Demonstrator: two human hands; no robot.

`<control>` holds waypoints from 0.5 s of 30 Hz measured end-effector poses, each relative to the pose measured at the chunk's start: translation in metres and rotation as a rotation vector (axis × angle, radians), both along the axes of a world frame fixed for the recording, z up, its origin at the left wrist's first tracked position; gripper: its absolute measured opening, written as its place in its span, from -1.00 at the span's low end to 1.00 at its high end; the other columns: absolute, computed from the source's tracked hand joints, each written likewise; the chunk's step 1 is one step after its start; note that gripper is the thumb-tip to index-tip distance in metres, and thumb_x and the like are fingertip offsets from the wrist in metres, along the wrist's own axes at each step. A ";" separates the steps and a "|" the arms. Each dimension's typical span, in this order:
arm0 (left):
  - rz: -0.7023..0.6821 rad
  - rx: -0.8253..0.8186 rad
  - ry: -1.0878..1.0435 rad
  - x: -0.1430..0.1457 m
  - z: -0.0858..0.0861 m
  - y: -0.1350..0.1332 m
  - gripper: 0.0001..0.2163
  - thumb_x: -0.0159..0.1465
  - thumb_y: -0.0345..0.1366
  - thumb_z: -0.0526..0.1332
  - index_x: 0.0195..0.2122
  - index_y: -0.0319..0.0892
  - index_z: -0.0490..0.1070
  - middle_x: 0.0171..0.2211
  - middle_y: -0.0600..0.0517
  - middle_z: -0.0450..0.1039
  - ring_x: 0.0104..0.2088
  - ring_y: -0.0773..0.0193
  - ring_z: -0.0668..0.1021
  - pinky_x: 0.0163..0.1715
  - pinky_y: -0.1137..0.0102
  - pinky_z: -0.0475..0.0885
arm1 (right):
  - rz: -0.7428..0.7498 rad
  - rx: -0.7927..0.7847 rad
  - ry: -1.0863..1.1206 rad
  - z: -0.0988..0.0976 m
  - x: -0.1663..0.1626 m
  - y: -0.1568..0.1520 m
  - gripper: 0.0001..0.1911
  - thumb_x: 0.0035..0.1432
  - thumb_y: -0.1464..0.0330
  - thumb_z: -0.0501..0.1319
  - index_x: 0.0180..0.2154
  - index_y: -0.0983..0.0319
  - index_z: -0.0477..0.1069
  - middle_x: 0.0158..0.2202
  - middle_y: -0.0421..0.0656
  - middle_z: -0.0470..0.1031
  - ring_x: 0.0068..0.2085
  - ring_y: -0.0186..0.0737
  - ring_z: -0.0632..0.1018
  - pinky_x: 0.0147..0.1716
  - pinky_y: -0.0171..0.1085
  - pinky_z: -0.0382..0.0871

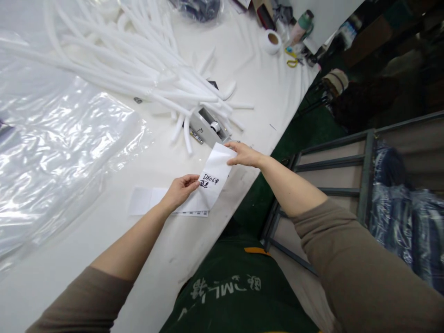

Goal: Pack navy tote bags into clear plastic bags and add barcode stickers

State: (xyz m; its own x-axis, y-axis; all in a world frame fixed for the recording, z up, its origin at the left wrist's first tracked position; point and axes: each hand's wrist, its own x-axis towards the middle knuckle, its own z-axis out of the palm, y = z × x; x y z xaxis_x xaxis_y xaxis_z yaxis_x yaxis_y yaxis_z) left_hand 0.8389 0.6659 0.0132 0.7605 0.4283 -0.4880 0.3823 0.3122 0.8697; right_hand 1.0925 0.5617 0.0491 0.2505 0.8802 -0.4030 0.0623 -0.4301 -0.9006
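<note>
A white paper slip with handwriting in black, "DX06#" and characters below it, is held up over the front edge of the table. My left hand pinches its lower left edge between thumb and fingers. At its upper right edge, my right hand is closed on the same slip. Under the slip and my left hand lies a flat white label strip with small dark print along one edge. Just beyond the slip stands a grey dispenser with a white roll inside, its near end partly covered by the paper.
Long white foam tubes are piled behind the dispenser. Clear plastic sheeting covers the table's left side. Yellow scissors, a tape roll and a bottle sit at the far right. A metal frame rack stands to the right.
</note>
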 end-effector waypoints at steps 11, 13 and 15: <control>0.036 0.065 -0.041 0.000 -0.014 0.000 -0.50 -0.01 0.02 0.37 -0.14 -0.23 0.53 -0.16 -0.09 0.54 -0.09 0.05 0.52 0.07 0.19 0.33 | -0.039 -0.024 -0.111 0.018 -0.006 -0.001 -0.38 -0.28 0.65 0.29 -0.07 0.28 0.37 -0.32 -0.21 0.50 -0.35 -0.29 0.48 -0.42 -0.38 0.40; 0.032 0.073 -0.049 0.001 -0.018 0.000 -0.51 0.01 0.01 0.36 -0.12 -0.22 0.52 -0.14 -0.08 0.53 -0.07 0.05 0.51 0.09 0.20 0.32 | -0.047 -0.028 -0.118 0.018 -0.006 -0.003 -0.40 -0.27 0.65 0.29 -0.08 0.26 0.37 -0.36 -0.25 0.48 -0.39 -0.33 0.46 -0.48 -0.41 0.38; 0.024 0.075 -0.054 0.001 -0.020 0.000 -0.52 0.02 0.00 0.36 -0.12 -0.21 0.53 -0.13 -0.07 0.53 -0.06 0.05 0.51 0.10 0.20 0.31 | -0.061 -0.034 -0.119 0.017 -0.005 -0.004 -0.41 -0.26 0.64 0.28 -0.09 0.25 0.37 -0.39 -0.28 0.46 -0.46 -0.37 0.44 -0.56 -0.44 0.34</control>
State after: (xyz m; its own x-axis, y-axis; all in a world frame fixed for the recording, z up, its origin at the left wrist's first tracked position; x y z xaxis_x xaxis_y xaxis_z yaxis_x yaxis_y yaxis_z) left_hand 0.8404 0.6656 -0.0069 0.7736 0.4807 -0.4128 0.3275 0.2544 0.9100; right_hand 1.0870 0.5575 0.0660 0.3509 0.8482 -0.3968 0.1403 -0.4666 -0.8733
